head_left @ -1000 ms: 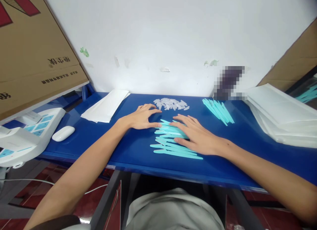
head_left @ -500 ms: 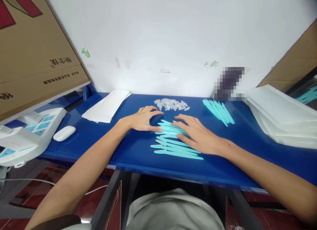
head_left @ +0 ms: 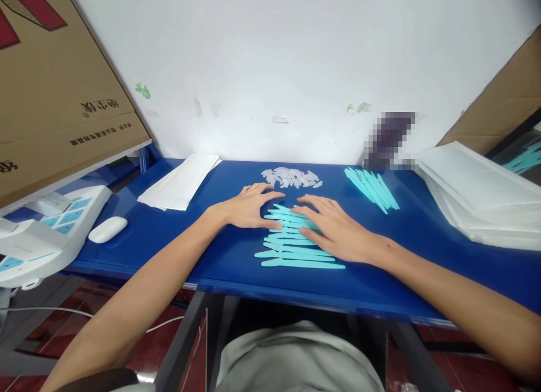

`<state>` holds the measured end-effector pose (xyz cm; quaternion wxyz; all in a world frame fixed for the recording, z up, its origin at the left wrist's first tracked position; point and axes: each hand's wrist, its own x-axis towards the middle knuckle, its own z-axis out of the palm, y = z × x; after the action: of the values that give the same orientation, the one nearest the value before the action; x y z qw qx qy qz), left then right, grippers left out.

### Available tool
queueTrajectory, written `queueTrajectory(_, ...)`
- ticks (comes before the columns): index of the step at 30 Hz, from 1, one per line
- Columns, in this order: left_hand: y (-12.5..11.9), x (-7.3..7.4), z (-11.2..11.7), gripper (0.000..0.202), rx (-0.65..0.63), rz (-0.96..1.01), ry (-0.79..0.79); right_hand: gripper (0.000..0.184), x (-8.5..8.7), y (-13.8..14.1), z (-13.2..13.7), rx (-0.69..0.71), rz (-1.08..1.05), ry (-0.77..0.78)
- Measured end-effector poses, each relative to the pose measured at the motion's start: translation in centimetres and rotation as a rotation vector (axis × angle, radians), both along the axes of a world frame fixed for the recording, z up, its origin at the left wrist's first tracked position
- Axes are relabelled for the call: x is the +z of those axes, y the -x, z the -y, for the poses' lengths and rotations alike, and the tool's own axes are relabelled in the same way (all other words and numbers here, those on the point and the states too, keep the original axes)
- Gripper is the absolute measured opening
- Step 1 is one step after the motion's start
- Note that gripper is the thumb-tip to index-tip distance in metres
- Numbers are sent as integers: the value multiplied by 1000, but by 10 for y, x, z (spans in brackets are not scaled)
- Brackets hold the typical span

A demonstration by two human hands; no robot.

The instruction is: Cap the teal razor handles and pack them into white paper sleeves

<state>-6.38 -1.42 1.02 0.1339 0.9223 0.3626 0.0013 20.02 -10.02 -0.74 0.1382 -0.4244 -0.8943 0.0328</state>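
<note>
Slim teal eyebrow razors [head_left: 296, 249] lie side by side in a loose row on the blue table, pointing left and right. My left hand [head_left: 249, 206] is at their left ends, fingers apart, its thumb touching or just above them. Over their right part rests my right hand [head_left: 333, 226], fingers spread and slightly curled, hiding some of the razors beneath. Neither hand is closed round anything. Just beyond the hands is a heap of small whitish translucent pieces [head_left: 291, 177].
A second teal pile [head_left: 372, 189] lies at the back right. White sleeves [head_left: 180, 182] are at the back left, and a stack of white translucent bags [head_left: 486, 200] at the right. On the left are a white case [head_left: 108, 230] and a white desk device [head_left: 80, 234]. A wall stands behind.
My left hand has shifted slightly right and nearer, its thumb further over the razor ends, which look more evenly spread. My right hand stays almost in place. The view has moved a little.
</note>
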Motion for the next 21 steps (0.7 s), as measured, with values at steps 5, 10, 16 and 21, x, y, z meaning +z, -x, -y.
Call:
queueTrajectory(5,1,0,-1,97,-5,-3,5,53,0,0,1,21,2,15)
queueTrajectory(10,2,1,-1,91,-1,0,11,49,1,0,-1,-9,-16,-7)
queueTrajectory(16,3,-1,-2,85,6,10,1,46,-1,-1,-2,-24,-8,-12)
queueTrajectory(21,2,-3,-3,87,1,9,5,49,-2,-2,-3,-21,-2,-1)
